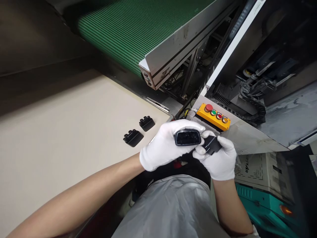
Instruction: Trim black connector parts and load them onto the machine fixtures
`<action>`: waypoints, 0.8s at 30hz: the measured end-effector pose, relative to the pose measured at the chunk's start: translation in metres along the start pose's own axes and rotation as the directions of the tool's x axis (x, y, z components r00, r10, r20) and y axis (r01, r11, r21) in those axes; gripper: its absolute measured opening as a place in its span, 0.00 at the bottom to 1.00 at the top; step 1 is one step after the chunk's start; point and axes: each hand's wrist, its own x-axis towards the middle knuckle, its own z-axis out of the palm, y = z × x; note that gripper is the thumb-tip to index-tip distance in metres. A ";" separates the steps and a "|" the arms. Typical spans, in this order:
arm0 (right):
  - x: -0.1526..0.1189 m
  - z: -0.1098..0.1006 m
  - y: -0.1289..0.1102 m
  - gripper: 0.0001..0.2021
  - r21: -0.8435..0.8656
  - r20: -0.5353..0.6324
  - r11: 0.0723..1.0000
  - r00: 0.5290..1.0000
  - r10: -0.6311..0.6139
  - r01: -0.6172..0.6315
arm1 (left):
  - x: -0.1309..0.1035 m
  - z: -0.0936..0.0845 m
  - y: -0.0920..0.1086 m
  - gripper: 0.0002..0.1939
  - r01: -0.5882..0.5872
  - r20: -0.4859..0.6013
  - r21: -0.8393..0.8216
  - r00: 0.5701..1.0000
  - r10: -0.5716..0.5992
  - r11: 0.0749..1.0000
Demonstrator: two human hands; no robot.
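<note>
Head view: two hands (164, 145) (223, 160) hold two black pieces (187, 137) (211, 144), two others (133, 138) (147, 124) lie nearby.

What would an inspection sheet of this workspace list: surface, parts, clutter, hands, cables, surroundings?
Surface: pale tabletop, left.
Job's things: two black parts apart on the tabletop; a rounded black piece and a dark part held up; whether these two touch, cannot tell.
Clutter: nothing seen.
Hands: both white-gloved; left hand holds the rounded piece, right hand the dark part.
Cables: dark segmented cable carrier curving inside the machine at right.
Surroundings: green conveyor belt beyond the tabletop; yellow control box with four buttons; teal equipment, lower right.
</note>
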 end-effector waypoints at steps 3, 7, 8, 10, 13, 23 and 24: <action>-0.006 0.007 0.004 0.10 -0.008 0.006 1.000 1.000 -0.009 0.009 | -0.001 -0.003 0.001 0.14 -0.063 0.020 0.031 0.998 0.062 0.998; -0.025 0.012 0.001 0.09 -0.391 0.042 0.891 0.971 -0.234 0.232 | -0.001 -0.006 0.001 0.14 -0.152 0.059 0.139 0.988 0.145 0.979; -0.030 0.015 -0.001 0.10 -0.552 0.079 0.782 0.951 -0.298 0.291 | 0.000 -0.007 0.000 0.14 -0.159 0.068 0.179 0.986 0.149 0.971; -0.037 0.021 -0.003 0.16 -0.837 0.209 0.406 0.901 -0.381 0.366 | -0.001 -0.008 0.000 0.15 -0.165 0.092 0.254 0.985 0.146 0.953; -0.038 0.033 -0.002 0.24 -0.881 0.465 -0.249 0.835 -0.294 0.403 | -0.002 -0.009 -0.002 0.20 -0.185 0.147 0.346 0.979 0.141 0.920; -0.021 0.036 -0.004 0.19 -0.880 0.394 -0.357 0.901 -0.183 0.313 | -0.003 -0.010 -0.008 0.16 -0.143 0.221 0.503 0.975 0.033 0.853; -0.021 0.036 -0.005 0.22 -0.898 0.378 -0.304 0.911 -0.167 0.318 | -0.003 -0.010 -0.009 0.16 -0.150 0.218 0.514 0.975 0.040 0.844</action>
